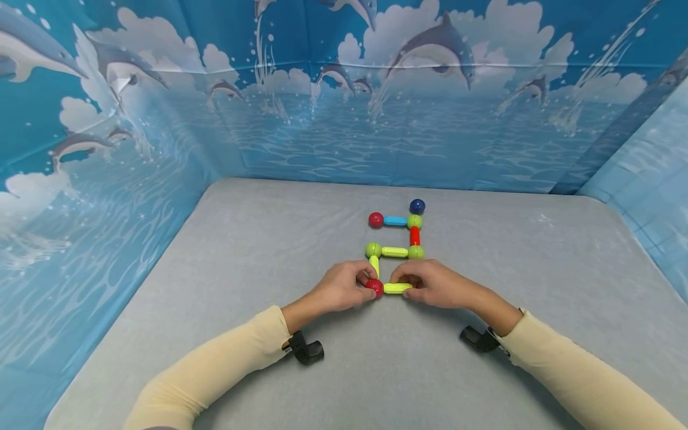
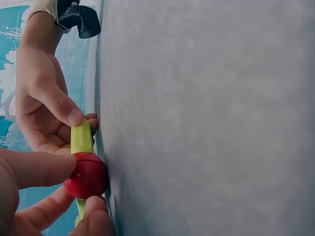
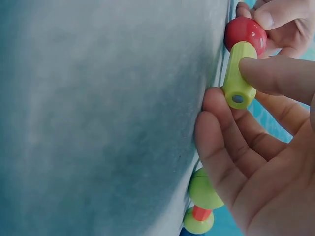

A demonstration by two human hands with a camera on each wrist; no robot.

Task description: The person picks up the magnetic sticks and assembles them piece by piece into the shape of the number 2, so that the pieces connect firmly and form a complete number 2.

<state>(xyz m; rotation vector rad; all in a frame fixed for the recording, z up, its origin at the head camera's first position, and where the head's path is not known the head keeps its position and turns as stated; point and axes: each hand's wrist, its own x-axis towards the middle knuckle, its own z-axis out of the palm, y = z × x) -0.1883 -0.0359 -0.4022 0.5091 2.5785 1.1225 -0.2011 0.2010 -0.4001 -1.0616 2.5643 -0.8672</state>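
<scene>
My left hand [image 1: 344,286] pinches a red ball [image 1: 375,288] at the near corner of a chain of balls and sticks. Between the thumb and fingers of my right hand [image 1: 438,283] is a yellow-green stick [image 1: 396,288], whose left end meets that ball. Its free end shows a small grey disc in the right wrist view. Another yellow-green stick [image 1: 374,266] runs from the red ball up to a green ball [image 1: 373,249]. From there a third yellow-green stick [image 1: 395,252] leads right to a second green ball [image 1: 416,252], close beyond my right fingers.
Farther back, a red stick [image 1: 415,236] joins another green ball [image 1: 414,221], with a dark blue ball [image 1: 417,206] behind it. A light blue stick [image 1: 395,221] reaches left to a second red ball [image 1: 375,220]. Dolphin-print curtains [image 1: 344,137] border the grey table [image 1: 258,233].
</scene>
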